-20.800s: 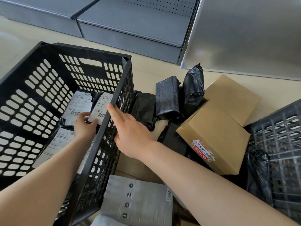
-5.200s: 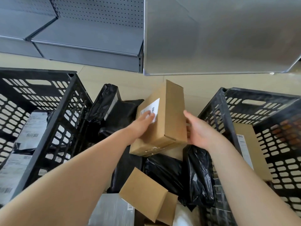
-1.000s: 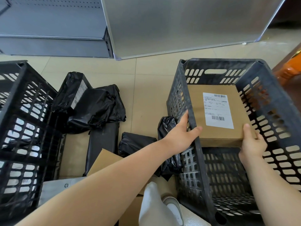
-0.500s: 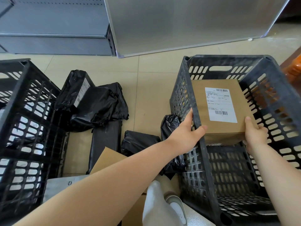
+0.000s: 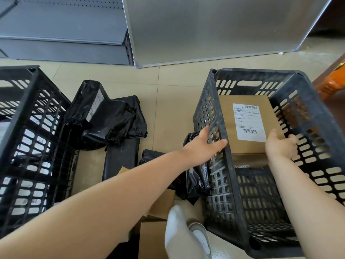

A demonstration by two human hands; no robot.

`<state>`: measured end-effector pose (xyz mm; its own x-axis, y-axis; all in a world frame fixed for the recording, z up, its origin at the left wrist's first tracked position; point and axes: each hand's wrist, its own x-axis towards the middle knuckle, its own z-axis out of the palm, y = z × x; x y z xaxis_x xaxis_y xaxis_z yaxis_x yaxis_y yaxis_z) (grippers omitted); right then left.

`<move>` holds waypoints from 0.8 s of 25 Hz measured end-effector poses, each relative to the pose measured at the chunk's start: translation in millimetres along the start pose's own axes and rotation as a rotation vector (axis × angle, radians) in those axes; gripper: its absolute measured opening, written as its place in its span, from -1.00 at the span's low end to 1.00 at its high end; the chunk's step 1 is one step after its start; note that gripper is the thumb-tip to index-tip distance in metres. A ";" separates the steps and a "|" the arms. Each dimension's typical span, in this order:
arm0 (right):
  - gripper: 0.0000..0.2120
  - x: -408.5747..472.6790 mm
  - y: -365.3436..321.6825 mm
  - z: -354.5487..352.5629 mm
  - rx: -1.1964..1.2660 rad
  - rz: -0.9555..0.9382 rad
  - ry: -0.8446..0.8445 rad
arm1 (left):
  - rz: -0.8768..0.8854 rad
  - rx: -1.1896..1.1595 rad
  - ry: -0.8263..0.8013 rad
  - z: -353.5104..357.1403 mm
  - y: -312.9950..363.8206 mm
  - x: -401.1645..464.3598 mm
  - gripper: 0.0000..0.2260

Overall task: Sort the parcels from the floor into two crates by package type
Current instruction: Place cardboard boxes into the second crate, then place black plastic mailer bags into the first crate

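A brown cardboard box (image 5: 246, 120) with a white shipping label lies inside the right black crate (image 5: 306, 116), on top of another cardboard box (image 5: 248, 160). My right hand (image 5: 280, 144) is inside the crate at the box's near right corner, thumb on top and blurred fingers around its side. My left hand (image 5: 203, 146) is outside the crate with fingers spread, touching its left wall and rim. Black poly bags (image 5: 112, 120) lie on the floor between the crates. The left black crate (image 5: 35, 139) holds labelled bags, seen through its slots.
More black bags (image 5: 194, 182) lean against the right crate's left wall. Brown boxes (image 5: 160, 206) and a foot in a white sock and slipper (image 5: 184, 238) are at the bottom centre. Grey shelving and a metal panel (image 5: 214, 28) stand behind; an orange object (image 5: 332, 85) is far right.
The labelled box has sunk lower into the right crate and now rests on the box beneath. My left hand has spread open against the crate wall.
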<state>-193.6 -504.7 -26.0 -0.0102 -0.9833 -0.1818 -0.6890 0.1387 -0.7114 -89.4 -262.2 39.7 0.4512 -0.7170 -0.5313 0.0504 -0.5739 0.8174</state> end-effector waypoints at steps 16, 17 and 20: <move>-0.55 -141.5 -150.6 27.3 0.270 -0.439 -0.325 | -0.149 0.228 0.405 -177.2 -47.9 -50.5 -0.39; -0.56 -154.5 -154.0 35.1 0.267 -0.495 -0.341 | -0.172 0.235 0.422 -186.1 -57.5 -55.4 -0.40; -0.56 -191.7 -150.8 60.6 0.225 -0.605 -0.432 | -0.252 0.261 0.438 -208.5 -88.3 -69.7 -0.40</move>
<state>-43.8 -330.0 75.0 0.6362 -0.7686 0.0662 -0.3207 -0.3416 -0.8834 60.5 -79.1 51.0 0.7839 -0.3466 -0.5152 0.0074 -0.8244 0.5660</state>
